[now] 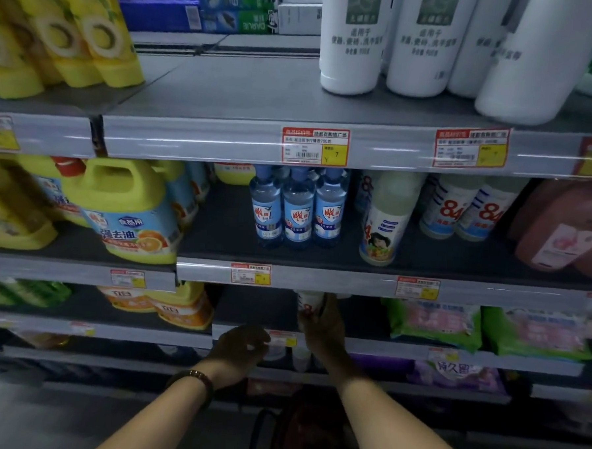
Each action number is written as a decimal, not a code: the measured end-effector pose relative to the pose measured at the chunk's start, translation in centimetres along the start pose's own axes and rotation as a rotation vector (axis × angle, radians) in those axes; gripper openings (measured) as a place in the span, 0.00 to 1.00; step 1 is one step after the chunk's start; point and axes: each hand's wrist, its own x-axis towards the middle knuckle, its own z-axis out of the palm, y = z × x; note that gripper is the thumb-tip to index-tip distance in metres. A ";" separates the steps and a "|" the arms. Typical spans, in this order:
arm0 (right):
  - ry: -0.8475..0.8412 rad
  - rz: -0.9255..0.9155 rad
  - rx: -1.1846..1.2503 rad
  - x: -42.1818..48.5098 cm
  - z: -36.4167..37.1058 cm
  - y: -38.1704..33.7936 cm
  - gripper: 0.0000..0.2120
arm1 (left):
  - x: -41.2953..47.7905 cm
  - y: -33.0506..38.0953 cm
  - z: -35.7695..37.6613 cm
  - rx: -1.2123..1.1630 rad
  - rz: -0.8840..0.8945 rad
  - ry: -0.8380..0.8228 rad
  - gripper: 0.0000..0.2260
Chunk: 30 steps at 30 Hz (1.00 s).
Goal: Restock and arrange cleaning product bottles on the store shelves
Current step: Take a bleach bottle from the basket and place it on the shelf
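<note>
Head, three blue bottles, one white bottle held

the left hand and right hand are bare, the forearms uncovered to the near edge. a dark brown bracelet of round beads circles the left wrist.
</note>
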 end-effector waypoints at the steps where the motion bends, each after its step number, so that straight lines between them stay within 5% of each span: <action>1: -0.010 -0.026 0.005 -0.5 -0.1 0.0 0.28 | 0.0 0.5 0.0 -0.018 -0.011 0.007 0.06; 9: -0.087 0.064 0.039 -5.4 -2.3 0.0 0.17 | -0.7 2.3 1.6 -0.162 -0.104 0.033 0.11; 15: -0.061 0.161 0.123 -8.7 -4.8 -0.7 0.16 | -3.7 5.3 0.0 -0.552 -0.050 -0.285 0.37; 21: -0.130 0.288 0.114 -12.6 -8.7 -1.6 0.36 | -5.2 7.0 -0.8 -0.560 -0.010 -0.417 0.23; 30: -0.144 0.243 0.083 -17.2 -14.5 -1.9 0.25 | -8.4 11.1 0.4 -0.462 0.143 -0.627 0.24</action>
